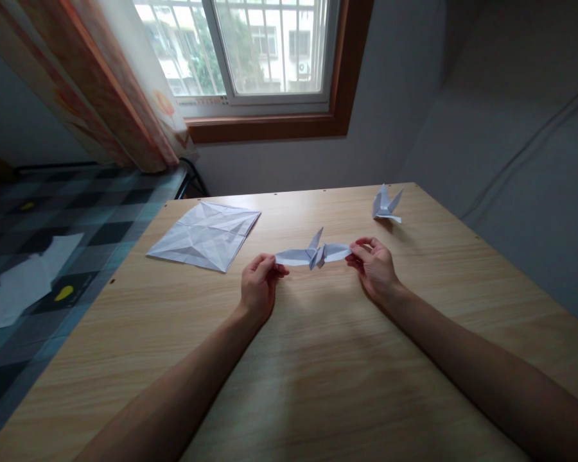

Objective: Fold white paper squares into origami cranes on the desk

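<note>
A white origami crane is stretched out between my two hands over the middle of the table, its wings spread wide to either side. My left hand pinches the tip of the left wing between thumb and fingers. On the other side, my right hand grips the right wing tip in the same way. One narrow point of the crane sticks up from its folded body. A second paper crane stands at the back right of the table. Creased white square sheets lie at the back left.
The wooden table fills the foreground. To the left is a bed with a checked cover, with loose white paper on it. A window and an orange curtain are behind, and a wall rises at right.
</note>
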